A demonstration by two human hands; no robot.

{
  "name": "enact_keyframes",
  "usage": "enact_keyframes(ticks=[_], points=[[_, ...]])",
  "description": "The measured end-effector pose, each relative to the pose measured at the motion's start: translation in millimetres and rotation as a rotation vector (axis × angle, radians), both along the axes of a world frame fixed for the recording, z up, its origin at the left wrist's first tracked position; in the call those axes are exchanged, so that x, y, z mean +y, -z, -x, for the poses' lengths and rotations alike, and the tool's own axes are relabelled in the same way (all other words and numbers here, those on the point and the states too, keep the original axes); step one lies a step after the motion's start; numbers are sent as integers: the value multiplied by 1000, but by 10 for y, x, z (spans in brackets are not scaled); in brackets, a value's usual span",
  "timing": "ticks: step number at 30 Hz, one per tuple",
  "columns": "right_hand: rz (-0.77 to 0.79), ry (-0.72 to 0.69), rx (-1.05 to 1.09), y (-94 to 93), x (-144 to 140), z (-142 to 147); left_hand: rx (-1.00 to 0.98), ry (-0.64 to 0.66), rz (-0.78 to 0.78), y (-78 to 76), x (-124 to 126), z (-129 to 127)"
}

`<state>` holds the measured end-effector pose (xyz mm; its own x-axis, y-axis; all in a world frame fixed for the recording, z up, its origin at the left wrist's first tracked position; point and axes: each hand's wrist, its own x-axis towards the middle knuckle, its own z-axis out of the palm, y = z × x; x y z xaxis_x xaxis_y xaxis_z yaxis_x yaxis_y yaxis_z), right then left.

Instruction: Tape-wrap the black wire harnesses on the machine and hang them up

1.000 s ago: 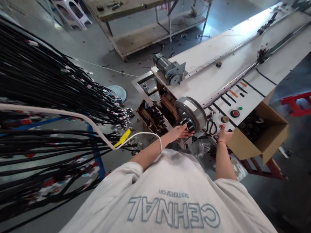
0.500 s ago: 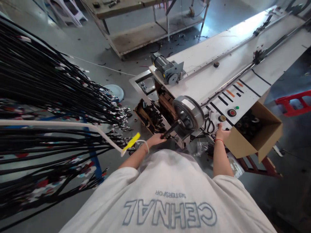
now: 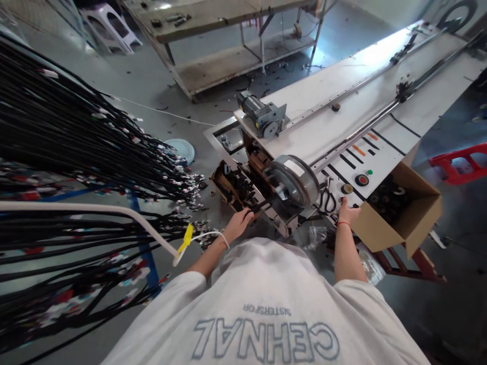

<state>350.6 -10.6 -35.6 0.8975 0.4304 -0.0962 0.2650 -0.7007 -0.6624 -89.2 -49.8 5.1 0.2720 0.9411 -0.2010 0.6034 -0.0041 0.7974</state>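
Note:
My left hand [image 3: 239, 224] is closed around the near end of a dark, rod-like piece [image 3: 261, 206], blurred by motion, that reaches toward the hub of a round grey wheel [image 3: 299, 178]. Whether it is a cable bundle or a handle I cannot tell. My right hand [image 3: 348, 214] rests at the front edge of the white bench [image 3: 319, 133], fingers apart, one fingertip just below a roll of tape [image 3: 347, 188]. Left of that hand lie black-handled scissors [image 3: 327, 199]. A red and black button [image 3: 361, 180] and a green button [image 3: 370, 172] sit beyond it.
Black cables [image 3: 76, 121] with white connectors hang at the left, near a white cord [image 3: 114, 207] with a yellow tag [image 3: 187, 238]. A motor [image 3: 254, 106] stands on the bench. A cardboard box [image 3: 420, 215] holding rolls is at the right, near a red stool [image 3: 460, 162].
My left hand has shifted slightly left with the dark piece's end, which now looks smeared. The yellow tag has swung down and left. My right hand stays at the bench edge.

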Motion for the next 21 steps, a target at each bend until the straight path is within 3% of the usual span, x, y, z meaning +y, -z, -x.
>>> enact_keyframes(ticks=[3,10,15,21], points=[[8,74,-1,-49,8,34,-12,0,-20,-28,106,-116],[0,61,5,-102,-1,80,-44,30,-68,-35,320,-361],[21,81,8,-111,-4,96,-106,-100,-100,28,411,-625],[27,91,9,-144,0,120,-381,-76,391,48,497,-741]])
